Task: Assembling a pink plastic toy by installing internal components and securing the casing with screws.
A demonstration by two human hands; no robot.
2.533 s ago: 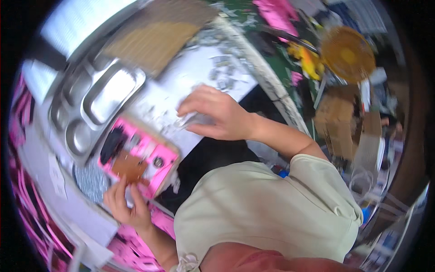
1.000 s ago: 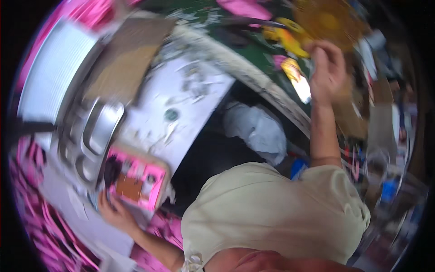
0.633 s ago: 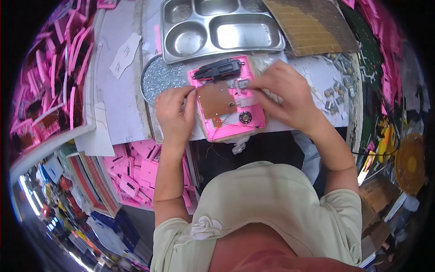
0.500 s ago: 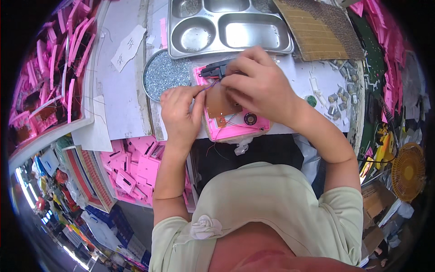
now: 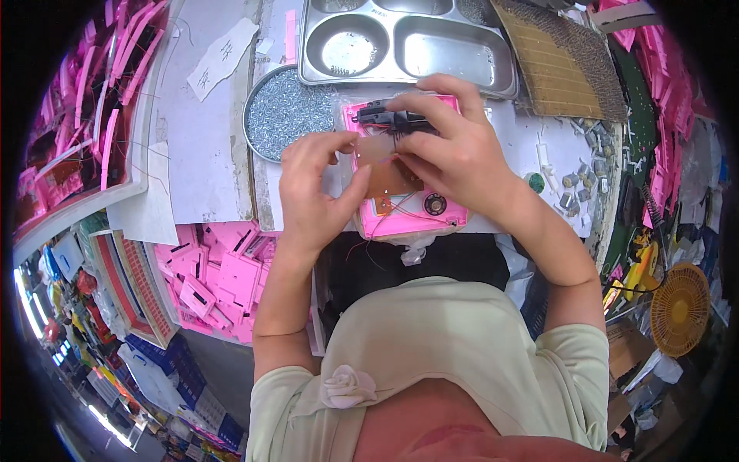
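A pink plastic housing (image 5: 408, 223) lies at the table's front edge, with a brown circuit board (image 5: 394, 182), a small round black speaker (image 5: 435, 203) and thin wires in it. A long black plastic part (image 5: 377, 115) sits across its far end. My left hand (image 5: 315, 189) is at the housing's left side, thumb and fingers apart near the board's edge. Over the right half, my right hand (image 5: 458, 150) has its index finger by the black part. Its lower fingertips press together above the board; what lies between them is hidden.
Left of the housing stands a round tin of small screws (image 5: 281, 115). Behind is a metal compartment tray (image 5: 369, 81), beside a corrugated cardboard piece (image 5: 558, 69). Several small metal motors (image 5: 581, 185) lie at right. Pink parts fill a bin (image 5: 223, 277) below left and a box (image 5: 100, 138) far left.
My left fingers have parted from the wires they pinched. My right hand has shifted slightly and its fingers have spread, showing more of the black part. The whole view has shifted a little.
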